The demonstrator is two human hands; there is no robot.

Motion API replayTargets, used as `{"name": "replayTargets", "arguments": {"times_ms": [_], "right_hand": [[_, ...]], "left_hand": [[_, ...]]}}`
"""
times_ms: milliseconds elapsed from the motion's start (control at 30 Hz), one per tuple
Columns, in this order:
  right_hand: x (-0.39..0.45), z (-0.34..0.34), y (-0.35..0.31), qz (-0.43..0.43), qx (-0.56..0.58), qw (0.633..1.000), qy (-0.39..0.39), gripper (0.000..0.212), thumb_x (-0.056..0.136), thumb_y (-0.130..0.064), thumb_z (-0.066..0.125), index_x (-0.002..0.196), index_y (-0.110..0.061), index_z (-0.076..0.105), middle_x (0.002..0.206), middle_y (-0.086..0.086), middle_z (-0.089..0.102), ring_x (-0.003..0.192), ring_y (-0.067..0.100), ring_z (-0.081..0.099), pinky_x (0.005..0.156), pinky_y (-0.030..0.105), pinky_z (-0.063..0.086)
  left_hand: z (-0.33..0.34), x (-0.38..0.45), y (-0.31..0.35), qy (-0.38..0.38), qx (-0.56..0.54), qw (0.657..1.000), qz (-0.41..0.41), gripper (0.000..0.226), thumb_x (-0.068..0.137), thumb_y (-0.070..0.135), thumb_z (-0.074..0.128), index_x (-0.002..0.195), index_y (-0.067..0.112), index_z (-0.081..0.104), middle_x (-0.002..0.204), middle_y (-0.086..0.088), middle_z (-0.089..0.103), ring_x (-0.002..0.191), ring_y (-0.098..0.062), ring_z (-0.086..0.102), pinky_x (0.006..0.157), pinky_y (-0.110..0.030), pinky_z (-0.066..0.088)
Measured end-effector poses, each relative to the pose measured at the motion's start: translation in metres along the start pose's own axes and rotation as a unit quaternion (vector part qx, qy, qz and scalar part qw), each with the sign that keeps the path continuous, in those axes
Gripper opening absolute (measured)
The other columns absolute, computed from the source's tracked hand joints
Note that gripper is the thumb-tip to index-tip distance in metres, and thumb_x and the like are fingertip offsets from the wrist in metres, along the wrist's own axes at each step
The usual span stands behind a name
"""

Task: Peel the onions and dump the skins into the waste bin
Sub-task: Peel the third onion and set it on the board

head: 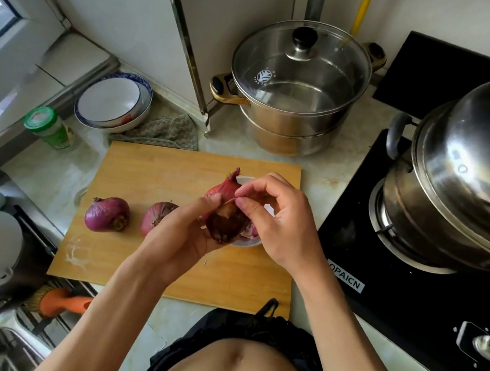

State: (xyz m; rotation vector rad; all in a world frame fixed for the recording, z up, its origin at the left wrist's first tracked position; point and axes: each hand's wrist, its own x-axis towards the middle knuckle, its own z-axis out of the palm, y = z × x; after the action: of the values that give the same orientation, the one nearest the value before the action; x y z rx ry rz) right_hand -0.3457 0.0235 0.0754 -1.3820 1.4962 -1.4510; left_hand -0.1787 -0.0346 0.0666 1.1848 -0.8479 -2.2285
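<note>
Step in hand: peeling, first onion by the look of it. Landmark is the rectangular pale wooden cutting board (138, 249). Above its right half, the left hand (178, 239) cups a red-purple onion with a dark brown papery outer skin (225, 223), fingers curled round it. The right hand (277, 218) pinches a loose flap of that skin between thumb and forefinger. Just under the hands, a small white bowl (244, 242) sits on the board, mostly hidden. On the board's left half lie two unpeeled red-purple onions (107, 214), (156, 218), near each other. Behind the board: a stainless steamer pot with glass lid (295, 97). No waste bin in view. Next move likely needs a steady pull to strip the flap without tearing.
</note>
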Motion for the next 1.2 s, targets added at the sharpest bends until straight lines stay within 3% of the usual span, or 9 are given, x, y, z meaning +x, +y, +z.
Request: {"name": "replayTargets", "arguments": {"times_ms": [67,200,367,533,667,800,933,1000,1200], "right_hand": [[0.000,0.001,0.002,-0.002,0.004,1.000,0.002,0.007,0.087,-0.016,0.069,0.088,-0.023,0.069,0.087,-0.014,0.060,0.087,0.011,0.062,0.079,0.024,0.050],[-0.001,-0.001,0.005,-0.004,0.010,1.000,0.002,0.008,0.088,-0.014,0.069,0.089,-0.022,0.068,0.087,-0.016,0.059,0.085,0.008,0.062,0.078,0.023,0.051],[-0.001,-0.008,0.011,0.008,0.016,1.000,0.005,0.006,0.088,-0.012,0.069,0.090,-0.018,0.070,0.089,-0.013,0.062,0.088,0.011,0.064,0.080,0.025,0.052],[-0.001,-0.007,0.012,0.022,0.041,0.999,0.014,0.005,0.088,-0.012,0.069,0.090,-0.017,0.069,0.088,-0.009,0.065,0.085,0.009,0.064,0.079,0.020,0.049],[-0.001,-0.012,0.015,0.050,0.084,0.994,0.050,0.007,0.089,-0.014,0.068,0.090,-0.021,0.068,0.087,-0.008,0.068,0.083,0.006,0.065,0.077,0.019,0.049],[0.001,-0.016,0.019,0.063,0.079,0.990,0.097,0.011,0.092,-0.004,0.068,0.091,-0.015,0.069,0.087,-0.005,0.069,0.082,0.004,0.065,0.075,0.018,0.050],[0.001,-0.009,0.032,0.108,0.042,0.988,0.098,0.013,0.088,-0.006,0.072,0.089,-0.020,0.072,0.088,-0.003,0.073,0.084,0.011,0.069,0.077,0.027,0.056],[0.001,-0.005,0.041,0.133,0.004,0.987,0.089,0.010,0.087,-0.009,0.074,0.090,-0.018,0.075,0.090,-0.003,0.073,0.086,0.012,0.069,0.081,0.034,0.058],[0.001,0.001,0.049,0.134,-0.108,0.984,0.050,0.014,0.092,-0.013,0.069,0.103,-0.014,0.078,0.099,-0.003,0.073,0.092,0.007,0.067,0.086,0.032,0.056]], "left_hand": [[0.002,0.001,-0.002,0.020,-0.039,0.999,-0.001,0.057,0.090,0.030,0.069,0.137,-0.001,0.059,0.141,-0.028,0.059,0.129,-0.045,0.059,0.110,-0.056,0.047],[0.007,0.000,0.001,0.055,-0.119,0.991,-0.005,0.055,0.088,0.030,0.071,0.133,0.000,0.064,0.128,-0.023,0.067,0.109,-0.031,0.071,0.084,-0.037,0.062],[0.003,-0.001,0.007,0.088,-0.165,0.982,0.017,0.070,0.085,0.031,0.077,0.143,-0.002,0.054,0.138,-0.024,0.063,0.124,-0.034,0.065,0.099,-0.045,0.057],[0.006,-0.004,0.012,0.087,-0.183,0.979,0.011,0.064,0.088,0.034,0.066,0.141,-0.001,0.056,0.134,-0.021,0.066,0.108,-0.029,0.073,0.077,-0.036,0.063],[0.001,-0.006,0.013,0.080,-0.195,0.978,-0.001,0.063,0.091,0.032,0.063,0.144,0.000,0.052,0.138,-0.024,0.063,0.125,-0.034,0.065,0.083,-0.038,0.063],[-0.001,-0.007,0.011,0.064,-0.189,0.980,-0.002,0.055,0.090,0.030,0.061,0.136,0.001,0.057,0.132,-0.022,0.067,0.112,-0.031,0.072,0.083,-0.038,0.064],[-0.006,-0.005,0.006,0.059,-0.148,0.987,0.025,0.058,0.088,0.023,0.069,0.138,-0.002,0.055,0.140,-0.025,0.061,0.121,-0.039,0.066,0.103,-0.046,0.054],[-0.006,-0.003,0.004,0.055,-0.117,0.990,0.049,0.059,0.084,0.022,0.070,0.135,-0.004,0.058,0.141,-0.027,0.059,0.127,-0.040,0.062,0.107,-0.049,0.052],[-0.001,-0.004,0.007,0.028,-0.036,0.994,0.101,0.071,0.073,0.026,0.078,0.136,-0.002,0.059,0.131,-0.022,0.066,0.117,-0.031,0.066,0.093,-0.039,0.058]]}}
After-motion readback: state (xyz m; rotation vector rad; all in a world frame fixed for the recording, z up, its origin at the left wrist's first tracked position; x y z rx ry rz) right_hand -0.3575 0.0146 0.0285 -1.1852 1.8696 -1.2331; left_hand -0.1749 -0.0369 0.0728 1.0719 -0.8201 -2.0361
